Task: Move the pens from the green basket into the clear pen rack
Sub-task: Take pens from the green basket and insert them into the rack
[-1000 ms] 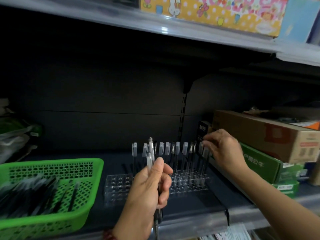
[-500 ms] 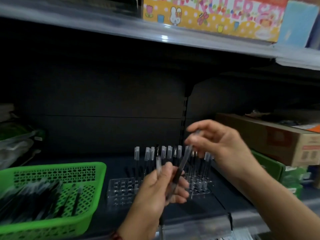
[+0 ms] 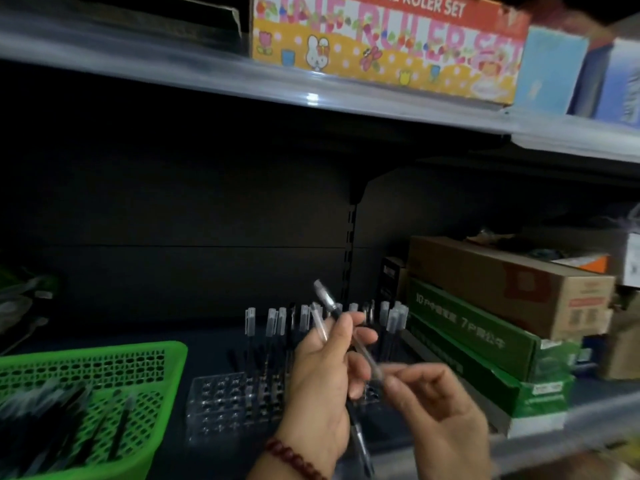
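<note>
The green basket (image 3: 114, 358) sits at the lower left of the dark shelf with several black pens (image 3: 69, 427) lying in it. The clear pen rack (image 3: 221, 403) stands to its right, with several capped pens (image 3: 273, 323) upright in its back and right holes. In front of the rack my left hand (image 3: 322, 393) grips a few pens (image 3: 318, 323) whose caps stick up above the fingers. My right hand (image 3: 436, 410) pinches the lower part of one slanted pen (image 3: 327, 299) that also runs through my left hand.
Stacked boxes stand right of the rack: a brown carton (image 3: 502, 282) on green boxes (image 3: 485, 344). A colourful ruler-set box (image 3: 381, 46) sits on the upper shelf. Bags (image 3: 20, 299) lie at the far left. The shelf's front edge (image 3: 588, 420) runs below my hands.
My right hand has come down from above the rack to in front of it and now holds a pen low on its barrel. The view has tilted up a little.
</note>
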